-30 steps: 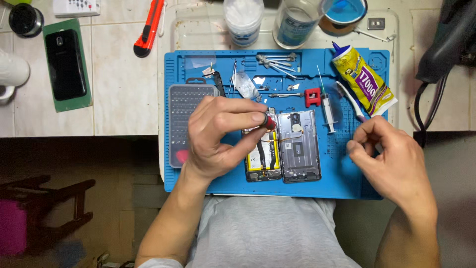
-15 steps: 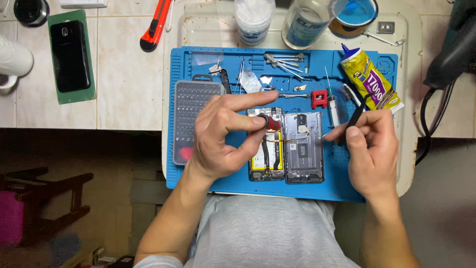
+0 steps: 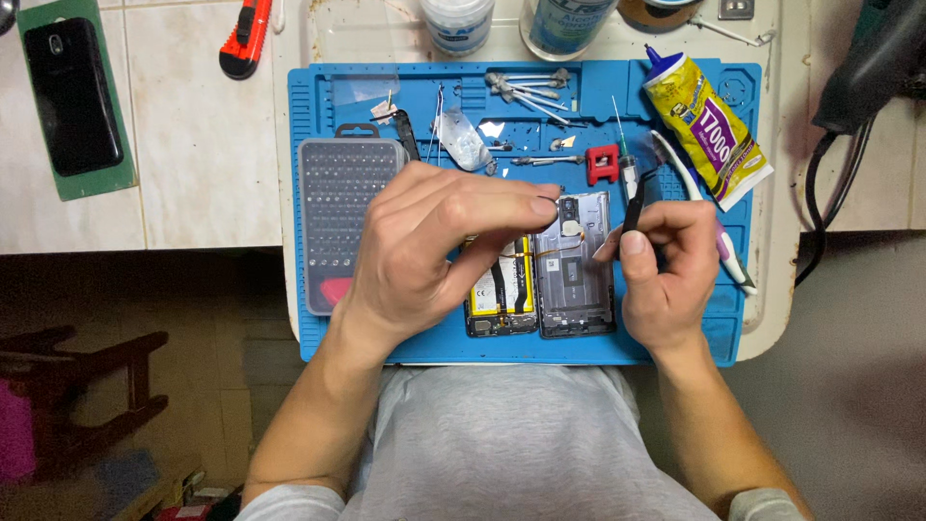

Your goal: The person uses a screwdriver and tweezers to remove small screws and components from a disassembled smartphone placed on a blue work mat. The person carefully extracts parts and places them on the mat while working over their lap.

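Left hand [image 3: 434,251]: fingers pinched together above the opened grey smartphone [image 3: 540,280].
Right hand [image 3: 666,270]: nearer, clamping black tweezers [image 3: 633,207], phone lengthwise to its left.

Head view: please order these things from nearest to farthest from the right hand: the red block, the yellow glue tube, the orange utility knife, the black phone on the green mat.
From the right hand:
1. Red block, just above it on the blue mat.
2. Yellow glue tube, upper right of the mat.
3. Orange utility knife, upper left, off the mat.
4. Black phone, far left on the green mat.
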